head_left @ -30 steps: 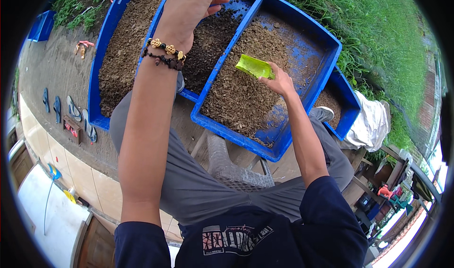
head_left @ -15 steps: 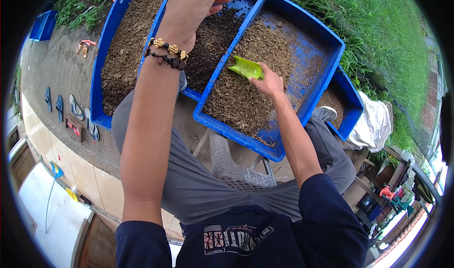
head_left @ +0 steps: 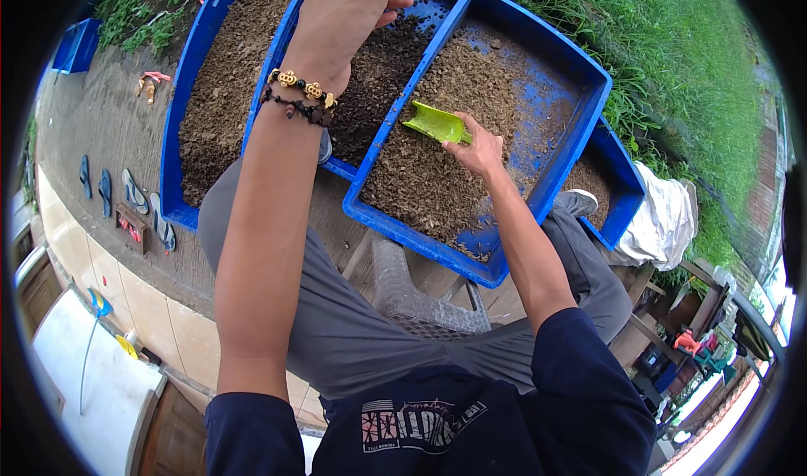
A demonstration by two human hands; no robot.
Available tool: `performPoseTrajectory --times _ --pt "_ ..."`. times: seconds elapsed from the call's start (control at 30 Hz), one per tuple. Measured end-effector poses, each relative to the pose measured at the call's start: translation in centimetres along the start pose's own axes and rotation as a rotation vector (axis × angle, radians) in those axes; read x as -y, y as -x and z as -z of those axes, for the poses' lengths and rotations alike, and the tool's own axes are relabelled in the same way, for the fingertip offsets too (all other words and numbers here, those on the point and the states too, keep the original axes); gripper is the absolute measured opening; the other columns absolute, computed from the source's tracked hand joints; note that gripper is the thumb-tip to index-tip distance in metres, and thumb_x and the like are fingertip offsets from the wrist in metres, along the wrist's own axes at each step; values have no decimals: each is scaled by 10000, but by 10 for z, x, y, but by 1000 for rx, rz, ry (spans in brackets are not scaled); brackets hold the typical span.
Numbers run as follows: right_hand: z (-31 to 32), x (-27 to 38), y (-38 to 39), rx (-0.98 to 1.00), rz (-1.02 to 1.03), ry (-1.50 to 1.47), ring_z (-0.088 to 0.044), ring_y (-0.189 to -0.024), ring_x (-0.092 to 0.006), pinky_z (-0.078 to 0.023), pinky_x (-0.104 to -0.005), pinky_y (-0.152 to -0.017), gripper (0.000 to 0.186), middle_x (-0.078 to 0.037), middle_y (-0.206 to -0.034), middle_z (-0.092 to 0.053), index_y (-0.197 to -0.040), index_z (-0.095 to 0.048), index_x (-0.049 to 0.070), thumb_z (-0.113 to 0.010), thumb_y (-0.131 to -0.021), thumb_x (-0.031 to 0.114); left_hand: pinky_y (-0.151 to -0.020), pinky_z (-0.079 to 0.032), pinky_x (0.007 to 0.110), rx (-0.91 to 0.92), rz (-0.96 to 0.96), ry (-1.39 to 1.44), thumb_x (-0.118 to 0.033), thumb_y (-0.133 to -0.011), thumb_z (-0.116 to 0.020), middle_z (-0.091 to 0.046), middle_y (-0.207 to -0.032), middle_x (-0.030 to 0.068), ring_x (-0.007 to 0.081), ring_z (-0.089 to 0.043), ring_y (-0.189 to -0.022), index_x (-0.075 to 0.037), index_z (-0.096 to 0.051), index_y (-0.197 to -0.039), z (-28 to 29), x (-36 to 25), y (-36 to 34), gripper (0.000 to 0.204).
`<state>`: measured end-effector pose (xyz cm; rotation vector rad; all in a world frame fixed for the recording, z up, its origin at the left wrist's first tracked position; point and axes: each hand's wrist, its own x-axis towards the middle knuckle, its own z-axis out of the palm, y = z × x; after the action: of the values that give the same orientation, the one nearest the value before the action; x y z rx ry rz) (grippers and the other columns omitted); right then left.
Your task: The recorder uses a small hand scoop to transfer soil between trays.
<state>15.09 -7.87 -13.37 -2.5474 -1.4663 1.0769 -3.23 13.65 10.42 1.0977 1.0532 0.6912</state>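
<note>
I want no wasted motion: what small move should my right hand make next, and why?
Probably lower the scoop into the brown crumbs: its hollow looks bare, the right hand already holds its near end, and loose crumbs lie under it in the blue tray.

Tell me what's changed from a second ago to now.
The right hand has carried the green scoop leftward, closer to the left rim of the blue tray beneath it. Nothing was visibly taken up or let go. The left hand and the tray stayed put.
</note>
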Motion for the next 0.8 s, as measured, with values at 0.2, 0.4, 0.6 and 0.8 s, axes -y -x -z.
performPoseTrajectory --times 0.2,0.4,0.6,0.8 --pt "-10 -4 -2 -13 -8 -20 -608 -1174 -277 -346 -407 -921 742 -124 -1264 -659 -1446 -469 252 -747 -789 454 -702 -514 205 -3 -1 -16 -151 -952 -593 -664 -876 9 72 -635 -784 -20 -656 -1052 -5 0 2 177" --pt "-12 13 -3 16 -120 -14 -608 -1176 -281 -352 -413 -907 750 -121 -1248 -667 -1449 -458 263 -748 -785 459 -701 -511 204 33 -33 -36 -143 -949 -588 -664 -879 13 73 -631 -783 -14 -656 -1048 -3 7 -4 176" --pt "-12 -8 -3 -11 -32 -58 -611 -1175 -277 -348 -407 -906 750 -116 -1267 -662 -1442 -467 263 -760 -775 442 -699 -509 203 -9 -11 -64 -136 -943 -595 -668 -886 13 70 -629 -783 -20 -660 -1045 -7 2 2 168" --pt "-13 1 -5 -13 -95 -57 -606 -1180 -269 -337 -390 -910 741 -115 -1272 -661 -1432 -485 266 -765 -771 450 -705 -508 201 9 -23 -61 -142 -941 -600 -667 -878 8 71 -633 -788 -25 -660 -1041 -7 3 0 166"
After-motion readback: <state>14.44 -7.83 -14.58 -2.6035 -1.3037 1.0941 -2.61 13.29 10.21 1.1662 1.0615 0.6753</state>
